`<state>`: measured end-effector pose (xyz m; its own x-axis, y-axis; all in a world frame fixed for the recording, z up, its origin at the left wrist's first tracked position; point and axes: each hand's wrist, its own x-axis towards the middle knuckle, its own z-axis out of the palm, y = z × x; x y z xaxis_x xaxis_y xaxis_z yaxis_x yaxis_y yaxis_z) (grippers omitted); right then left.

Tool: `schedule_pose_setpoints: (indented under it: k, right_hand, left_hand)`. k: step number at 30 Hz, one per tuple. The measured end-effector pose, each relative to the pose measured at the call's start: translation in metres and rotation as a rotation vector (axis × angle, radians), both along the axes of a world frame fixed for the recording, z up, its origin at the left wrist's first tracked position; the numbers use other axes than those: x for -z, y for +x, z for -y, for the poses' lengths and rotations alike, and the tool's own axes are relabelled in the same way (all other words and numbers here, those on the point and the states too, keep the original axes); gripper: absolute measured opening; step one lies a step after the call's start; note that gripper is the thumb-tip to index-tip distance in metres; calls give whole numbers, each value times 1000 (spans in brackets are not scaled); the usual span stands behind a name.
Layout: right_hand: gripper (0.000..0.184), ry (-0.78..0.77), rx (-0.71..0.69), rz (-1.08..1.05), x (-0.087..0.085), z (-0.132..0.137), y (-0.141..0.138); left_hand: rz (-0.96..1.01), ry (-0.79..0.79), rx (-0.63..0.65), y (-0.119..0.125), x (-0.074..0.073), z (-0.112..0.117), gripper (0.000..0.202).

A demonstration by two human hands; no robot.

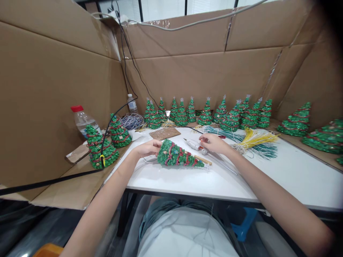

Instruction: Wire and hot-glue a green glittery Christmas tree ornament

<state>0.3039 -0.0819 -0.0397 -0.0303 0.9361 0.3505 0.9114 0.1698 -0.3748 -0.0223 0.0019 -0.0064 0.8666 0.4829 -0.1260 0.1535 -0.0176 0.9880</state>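
A small green Christmas tree [175, 155] with red garland lies tipped on its side over the white table [171, 182], its star pointing right. At its base, my left hand [148, 149] has its fingers closed around the edge; the fingertips are partly hidden. My right hand [214, 143] is closed on a white glue gun [193, 144], whose nozzle points left, up and beyond the tree. From the gun's back a long clear glue stick [225, 165] reaches toward the front right. Beside the tree's tip rests a tan stick [203, 159].
Several finished trees [181, 113] line the back cardboard wall [187, 75]. Yellow wire bundles [254, 138] and green ones lie right. A brown board [164, 133] sits behind the tree. Two trees and a red-capped bottle [85, 121] stand left, near a black cable [107, 130].
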Motion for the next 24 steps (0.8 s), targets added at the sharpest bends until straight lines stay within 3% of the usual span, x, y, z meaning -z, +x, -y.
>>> schedule_pose_setpoints:
  k: [24]
  right_hand:
    - [21,-11,9,4,-4,3,-4]
  left_hand:
    - [2,0,-5,1,-1,1,29]
